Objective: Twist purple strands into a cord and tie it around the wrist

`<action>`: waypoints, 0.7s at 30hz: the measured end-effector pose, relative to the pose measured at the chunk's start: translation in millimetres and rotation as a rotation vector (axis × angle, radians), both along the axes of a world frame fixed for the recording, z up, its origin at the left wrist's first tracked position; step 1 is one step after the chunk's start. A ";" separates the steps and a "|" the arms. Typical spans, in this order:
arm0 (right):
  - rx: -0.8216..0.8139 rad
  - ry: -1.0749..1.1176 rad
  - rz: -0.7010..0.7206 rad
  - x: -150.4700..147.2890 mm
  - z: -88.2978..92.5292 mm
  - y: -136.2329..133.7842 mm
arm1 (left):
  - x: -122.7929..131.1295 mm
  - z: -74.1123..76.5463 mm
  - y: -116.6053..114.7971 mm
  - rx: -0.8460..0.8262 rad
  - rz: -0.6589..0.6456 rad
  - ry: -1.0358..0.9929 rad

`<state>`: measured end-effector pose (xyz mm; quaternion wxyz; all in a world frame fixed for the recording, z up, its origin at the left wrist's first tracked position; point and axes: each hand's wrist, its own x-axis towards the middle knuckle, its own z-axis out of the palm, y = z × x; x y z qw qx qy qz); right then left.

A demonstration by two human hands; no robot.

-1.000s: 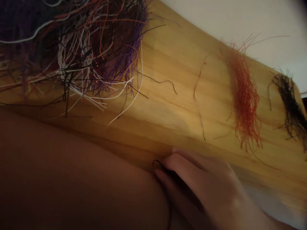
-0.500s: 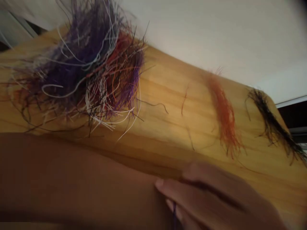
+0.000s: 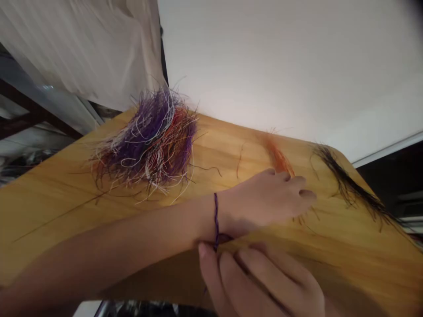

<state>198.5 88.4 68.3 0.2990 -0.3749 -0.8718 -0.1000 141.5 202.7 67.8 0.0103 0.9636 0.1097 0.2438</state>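
My left hand (image 3: 264, 200) reaches across the wooden table from the left, fingers bent and slightly apart, holding nothing visible. Around its wrist runs a thin dark purple braided cord (image 3: 216, 215). Below that wrist, my right hand (image 3: 261, 279) pinches the lower part of the cord between thumb and fingertips. A purple end shows faintly under the right hand. An orange bundle of threads (image 3: 278, 157) lies just beyond the left fingers, partly covered by them. To the right is a black bundle of threads (image 3: 350, 182).
A large tangled heap of purple, red, orange and white threads (image 3: 155, 141) sits at the back left of the table (image 3: 49, 198). Loose threads lie nearby. A pale wall (image 3: 280, 66) stands behind, with a light curtain (image 3: 99, 48) at upper left.
The view has pulled back, showing more of the table. My left hand and the cord round its wrist have come into sight, and my right hand now pinches beneath the wrist.
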 end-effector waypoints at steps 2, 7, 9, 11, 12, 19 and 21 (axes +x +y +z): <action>0.100 0.047 0.017 3.9 -2.0 10.9 | 7.4 -0.3 11.1 -0.147 -0.032 -0.093; 0.018 0.319 0.125 18.9 0.3 34.1 | 26.8 2.7 38.0 -0.178 0.128 -0.184; -0.186 0.505 0.064 19.8 -0.4 35.2 | 27.3 9.6 45.5 -0.072 0.235 -0.174; -0.405 0.772 0.010 17.5 -3.1 35.3 | 23.7 17.4 51.5 0.073 0.329 -0.138; -0.498 0.902 -0.010 15.9 -4.6 36.2 | 21.1 20.6 54.2 0.148 0.365 -0.116; -0.934 1.226 0.171 16.4 -5.2 47.2 | 11.7 20.4 66.7 0.469 0.458 -0.036; -0.966 1.183 0.178 18.4 -2.6 47.4 | 12.1 17.2 66.5 0.499 0.455 -0.023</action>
